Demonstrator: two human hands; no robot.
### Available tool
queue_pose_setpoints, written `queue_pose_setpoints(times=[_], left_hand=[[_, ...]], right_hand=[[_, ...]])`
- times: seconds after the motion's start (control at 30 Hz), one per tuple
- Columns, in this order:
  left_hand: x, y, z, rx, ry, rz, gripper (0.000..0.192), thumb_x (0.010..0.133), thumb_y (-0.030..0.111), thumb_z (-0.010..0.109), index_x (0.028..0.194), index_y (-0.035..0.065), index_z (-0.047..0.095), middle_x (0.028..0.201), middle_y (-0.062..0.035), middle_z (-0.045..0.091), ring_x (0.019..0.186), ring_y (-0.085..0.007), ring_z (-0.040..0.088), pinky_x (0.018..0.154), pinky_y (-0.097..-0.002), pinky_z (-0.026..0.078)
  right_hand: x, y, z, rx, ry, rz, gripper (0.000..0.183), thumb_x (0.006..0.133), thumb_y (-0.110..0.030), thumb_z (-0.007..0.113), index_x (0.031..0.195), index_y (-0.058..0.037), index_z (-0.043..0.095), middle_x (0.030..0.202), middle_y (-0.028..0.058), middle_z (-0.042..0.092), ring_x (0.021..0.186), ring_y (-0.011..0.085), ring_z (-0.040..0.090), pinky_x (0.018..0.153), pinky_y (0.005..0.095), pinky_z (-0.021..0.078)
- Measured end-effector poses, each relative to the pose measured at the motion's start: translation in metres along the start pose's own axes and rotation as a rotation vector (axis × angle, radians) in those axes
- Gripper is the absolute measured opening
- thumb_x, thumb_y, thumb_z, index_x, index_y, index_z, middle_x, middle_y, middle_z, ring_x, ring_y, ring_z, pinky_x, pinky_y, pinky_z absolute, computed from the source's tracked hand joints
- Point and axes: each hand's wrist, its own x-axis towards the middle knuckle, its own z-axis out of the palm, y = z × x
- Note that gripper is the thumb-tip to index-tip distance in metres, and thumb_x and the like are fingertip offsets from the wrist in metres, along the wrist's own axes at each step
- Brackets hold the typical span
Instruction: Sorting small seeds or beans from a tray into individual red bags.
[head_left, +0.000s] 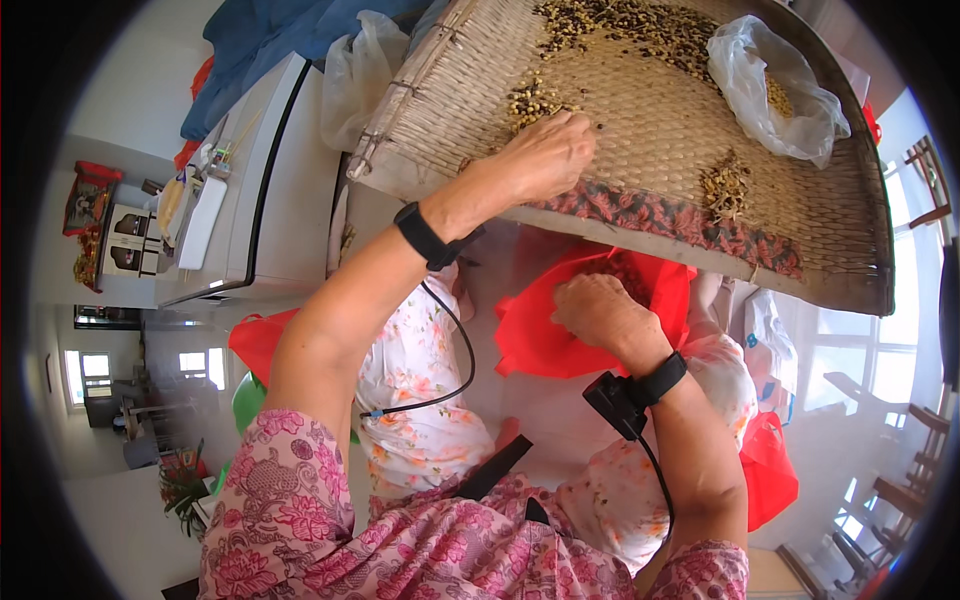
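Note:
My left hand (551, 154) rests low over a woven winnowing tray (637, 127), fingers curled beside a small pile of yellow and dark beans (532, 103). Its fingertips are hidden, so whether it pinches a bean is unclear. At the mouth of a red bag (532, 337) between my knees, my right hand (611, 315) is bent with the fingers turned inward; what they hold cannot be seen. Dark reddish beans (630, 281) show inside the bag. A larger heap of mixed beans (637, 34) covers the tray's far part.
A clear plastic bag (776, 90) with yellow beans lies on the tray's right side. Below it sits a small heap of dry husks (725, 187). A white cabinet (277, 165) stands left. Another red bag (769, 472) is on the right. Cables hang from both wrist straps.

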Motion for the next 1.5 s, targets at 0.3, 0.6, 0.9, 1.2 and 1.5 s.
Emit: queue_pose_setpoints(times=[0.3, 0.6, 0.9, 1.2, 1.5], left_hand=[[-0.027, 0.013, 0.002, -0.060, 0.155, -0.363, 0.016, 0.069, -0.001, 0.047, 0.083, -0.0064, 0.051, 0.091, -0.0184, 0.050, 0.091, -0.0319, 0.050, 0.080, -0.0384, 0.041], [-0.033, 0.009, 0.013, -0.191, 0.307, -0.441, 0.029, 0.069, -0.007, 0.043, 0.098, -0.0092, 0.048, 0.110, -0.0241, 0.046, 0.100, -0.0373, 0.046, 0.088, -0.0407, 0.039], [-0.018, -0.026, 0.036, -0.003, 0.201, -0.567, 0.050, 0.089, 0.034, 0.041, 0.104, -0.0137, 0.047, 0.114, -0.0321, 0.043, 0.107, -0.0391, 0.043, 0.094, -0.0447, 0.033], [0.002, -0.033, 0.022, -0.192, 0.189, -0.599, 0.056, 0.091, 0.040, 0.037, 0.111, -0.0115, 0.044, 0.121, -0.0335, 0.038, 0.115, -0.0410, 0.040, 0.099, -0.0461, 0.032], [0.008, -0.086, 0.039, -0.217, 0.121, -0.740, 0.065, 0.089, 0.047, 0.032, 0.134, 0.0011, 0.025, 0.141, -0.0198, 0.017, 0.131, -0.0322, 0.015, 0.108, -0.0439, 0.011]], right_hand=[[0.003, 0.000, 0.000, 0.086, -0.048, 0.012, 0.027, 0.080, -0.025, 0.054, 0.081, 0.0014, 0.058, 0.077, 0.0182, 0.062, 0.075, 0.0323, 0.061, 0.065, 0.0410, 0.0489], [0.005, -0.002, 0.008, -0.042, -0.053, 0.017, 0.019, 0.080, -0.019, 0.051, 0.083, -0.0022, 0.059, 0.079, 0.0141, 0.062, 0.076, 0.0278, 0.062, 0.063, 0.0363, 0.0499], [0.011, -0.007, 0.015, -0.102, -0.093, -0.033, 0.031, 0.081, -0.029, 0.055, 0.083, 0.0018, 0.056, 0.074, 0.0178, 0.061, 0.070, 0.0298, 0.062, 0.059, 0.0367, 0.0501], [0.010, -0.009, 0.011, -0.056, -0.084, -0.048, 0.028, 0.081, -0.027, 0.054, 0.084, 0.0013, 0.057, 0.077, 0.0193, 0.060, 0.073, 0.0325, 0.061, 0.063, 0.0396, 0.0487], [0.008, -0.011, 0.007, 0.010, -0.027, -0.022, 0.012, 0.073, -0.010, 0.051, 0.077, -0.0037, 0.061, 0.077, 0.0128, 0.061, 0.074, 0.0267, 0.061, 0.061, 0.0360, 0.0493]])
